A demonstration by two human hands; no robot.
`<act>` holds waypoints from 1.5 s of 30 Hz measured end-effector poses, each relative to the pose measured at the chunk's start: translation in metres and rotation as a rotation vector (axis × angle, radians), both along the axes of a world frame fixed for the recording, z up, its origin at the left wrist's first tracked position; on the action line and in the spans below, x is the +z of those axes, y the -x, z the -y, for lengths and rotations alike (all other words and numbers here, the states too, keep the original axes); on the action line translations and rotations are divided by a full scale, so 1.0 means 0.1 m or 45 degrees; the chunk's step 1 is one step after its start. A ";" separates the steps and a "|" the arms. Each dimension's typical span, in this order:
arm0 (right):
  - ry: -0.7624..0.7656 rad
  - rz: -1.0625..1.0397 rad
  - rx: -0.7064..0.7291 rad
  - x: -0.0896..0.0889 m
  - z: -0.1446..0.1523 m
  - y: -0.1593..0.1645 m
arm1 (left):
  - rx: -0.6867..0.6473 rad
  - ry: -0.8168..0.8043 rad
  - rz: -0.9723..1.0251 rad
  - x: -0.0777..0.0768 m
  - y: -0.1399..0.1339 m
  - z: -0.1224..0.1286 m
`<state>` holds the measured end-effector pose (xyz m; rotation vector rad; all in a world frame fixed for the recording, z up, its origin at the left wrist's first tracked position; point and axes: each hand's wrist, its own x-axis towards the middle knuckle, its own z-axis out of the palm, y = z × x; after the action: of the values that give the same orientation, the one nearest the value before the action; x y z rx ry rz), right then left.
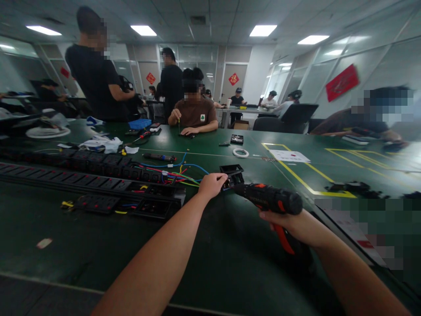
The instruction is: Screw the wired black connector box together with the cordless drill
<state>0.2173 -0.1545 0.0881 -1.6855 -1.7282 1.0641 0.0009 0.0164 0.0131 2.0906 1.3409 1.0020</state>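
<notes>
My right hand [292, 224] is wrapped round the grip of a black and orange cordless drill [269, 199], which points left. The drill's tip is close to a small black plastic housing [236, 177]; I cannot tell whether they touch. My left hand [212, 184] has its fingers closed on the near side of that housing and partly hides it. Blue, green and red wires [184, 175] run from near the left hand to a long black power strip [98, 184] with rows of sockets. A shorter socket block [97, 203] lies in front of the strip.
On the green table [108, 259] lie a white tape ring [240, 152], a dark cylindrical tool [159, 157], a blue tray [140, 123] and white gloves [101, 145]. Yellow tape outlines [315, 192] mark the right side. A person [194, 109] works opposite; others sit and stand behind.
</notes>
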 end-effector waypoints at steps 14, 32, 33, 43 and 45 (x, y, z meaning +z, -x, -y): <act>-0.013 -0.001 -0.016 0.02 0.02 0.01 | 0.006 0.023 -0.006 0.01 0.00 0.01; -0.039 0.037 0.016 0.04 0.03 0.03 | -0.009 0.022 -0.004 0.04 0.01 0.03; -0.037 0.037 0.013 0.04 0.03 0.03 | -0.011 0.019 -0.004 0.04 0.01 0.03; -0.015 -0.096 0.015 0.06 0.01 0.04 | -0.006 0.030 -0.012 0.04 0.00 0.04; -0.019 -0.132 0.027 0.08 0.01 0.06 | -0.007 0.028 -0.008 0.04 0.01 0.04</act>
<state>0.2116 -0.1551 0.0962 -1.5782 -1.6873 1.1253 0.0003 0.0122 0.0175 2.0821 1.3426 0.9752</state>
